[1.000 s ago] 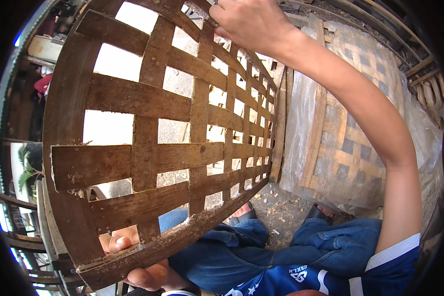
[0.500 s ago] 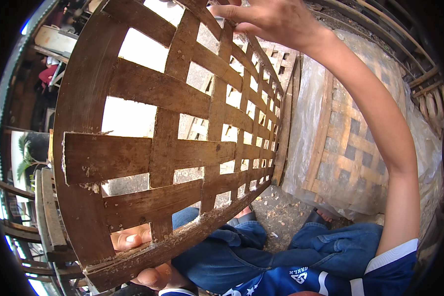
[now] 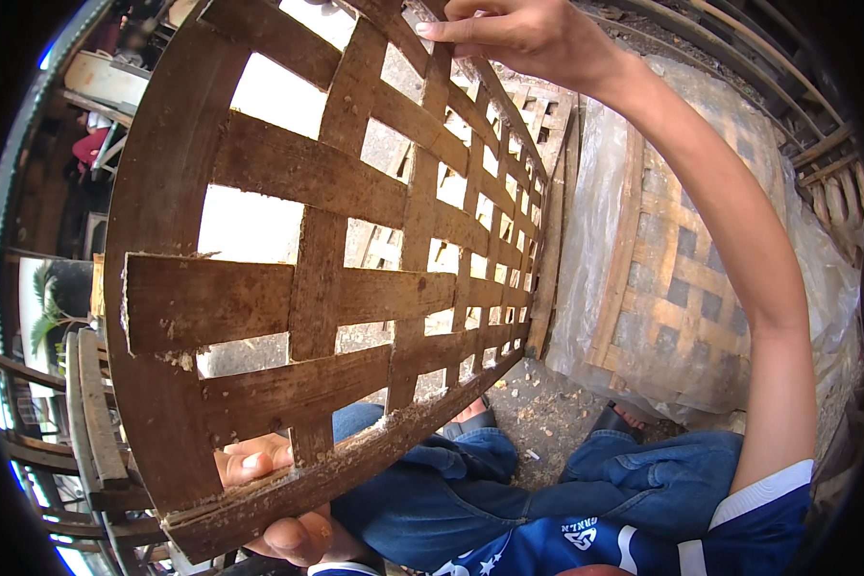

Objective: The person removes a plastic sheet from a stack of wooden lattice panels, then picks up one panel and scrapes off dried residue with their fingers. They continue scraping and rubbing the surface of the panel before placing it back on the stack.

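Note:
A large tray of woven bamboo slats (image 3: pixel 317 298) stands tilted on its edge before me, brown, with crumbs and pale dust along its lower rail. One slat end sticks out loose over the broad left frame board. My left hand (image 3: pixel 298 540) is closed round the lower left rail, fingertips showing through a gap in the weave. At the top, my right hand (image 3: pixel 538 38) has its fingers bent over the far rail, one fingertip against a slat; part of its grip is hidden behind the rail.
To the right lies another lattice tray (image 3: pixel 634 288) under clear plastic sheeting (image 3: pixel 586 317). More slatted trays (image 3: pixel 552 106) lie behind the held one. Wooden racks (image 3: pixel 96 413) stand at left. My sandalled feet (image 3: pixel 629 418) rest on a littered floor (image 3: pixel 547 413).
My right hand has shifted slightly along the top rail, and its finger has moved a little. The tray and my left hand are nearly unchanged.

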`<action>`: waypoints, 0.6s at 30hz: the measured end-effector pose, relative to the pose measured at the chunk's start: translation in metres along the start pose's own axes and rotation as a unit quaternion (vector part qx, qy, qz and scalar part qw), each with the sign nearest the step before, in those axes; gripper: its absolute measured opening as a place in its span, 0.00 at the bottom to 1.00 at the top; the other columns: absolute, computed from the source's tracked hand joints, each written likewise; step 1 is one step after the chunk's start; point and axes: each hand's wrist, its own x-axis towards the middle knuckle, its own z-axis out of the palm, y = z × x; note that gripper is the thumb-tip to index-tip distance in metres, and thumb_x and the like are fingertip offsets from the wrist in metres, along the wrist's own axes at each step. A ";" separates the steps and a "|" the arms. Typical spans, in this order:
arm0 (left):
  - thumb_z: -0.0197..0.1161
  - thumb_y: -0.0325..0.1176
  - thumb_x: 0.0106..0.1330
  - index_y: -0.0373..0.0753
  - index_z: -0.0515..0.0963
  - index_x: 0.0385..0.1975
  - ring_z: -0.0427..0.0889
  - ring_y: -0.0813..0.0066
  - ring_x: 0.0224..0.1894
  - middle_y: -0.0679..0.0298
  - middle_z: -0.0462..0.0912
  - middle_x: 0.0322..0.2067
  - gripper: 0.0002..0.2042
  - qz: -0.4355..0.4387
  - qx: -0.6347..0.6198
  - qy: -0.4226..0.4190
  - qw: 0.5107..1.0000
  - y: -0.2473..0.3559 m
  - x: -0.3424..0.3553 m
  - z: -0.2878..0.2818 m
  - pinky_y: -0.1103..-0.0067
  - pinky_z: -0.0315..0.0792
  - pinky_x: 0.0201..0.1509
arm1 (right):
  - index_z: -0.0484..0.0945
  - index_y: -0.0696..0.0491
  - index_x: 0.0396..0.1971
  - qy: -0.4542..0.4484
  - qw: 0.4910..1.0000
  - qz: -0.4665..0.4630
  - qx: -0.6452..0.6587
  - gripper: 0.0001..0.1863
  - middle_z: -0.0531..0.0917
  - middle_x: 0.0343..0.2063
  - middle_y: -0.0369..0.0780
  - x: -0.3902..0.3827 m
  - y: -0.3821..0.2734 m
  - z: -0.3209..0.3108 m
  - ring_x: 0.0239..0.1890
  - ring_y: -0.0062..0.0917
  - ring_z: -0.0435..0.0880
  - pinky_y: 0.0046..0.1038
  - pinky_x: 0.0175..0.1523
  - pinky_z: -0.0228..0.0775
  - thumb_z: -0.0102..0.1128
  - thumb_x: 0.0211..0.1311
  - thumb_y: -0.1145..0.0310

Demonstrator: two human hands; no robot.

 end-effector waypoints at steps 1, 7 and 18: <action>0.63 0.53 0.66 0.27 0.68 0.50 0.80 0.72 0.31 0.54 0.77 0.33 0.31 -0.003 -0.005 0.001 1.000 -0.003 -0.002 0.002 0.81 0.78 0.34 | 0.83 0.49 0.30 -0.011 1.000 0.000 -0.003 0.05 0.83 0.32 0.34 -0.004 0.001 -0.003 0.30 0.22 0.83 0.21 0.30 0.81 0.69 0.52 0.70; 0.62 0.54 0.66 0.29 0.69 0.51 0.79 0.70 0.30 0.54 0.76 0.36 0.30 0.030 0.003 -0.019 0.999 -0.009 -0.004 -0.008 0.81 0.76 0.31 | 0.79 0.51 0.22 0.011 0.998 -0.013 -0.063 0.04 0.81 0.28 0.34 0.016 -0.018 -0.009 0.28 0.20 0.81 0.21 0.26 0.77 0.66 0.51 0.73; 0.63 0.52 0.65 0.34 0.72 0.54 0.73 0.70 0.34 0.55 0.75 0.39 0.28 0.035 0.018 -0.006 0.999 -0.005 -0.003 -0.009 0.81 0.72 0.33 | 0.70 0.52 0.16 0.010 0.980 -0.053 -0.194 0.06 0.73 0.21 0.34 0.017 -0.019 0.001 0.24 0.21 0.76 0.21 0.23 0.70 0.58 0.45 0.76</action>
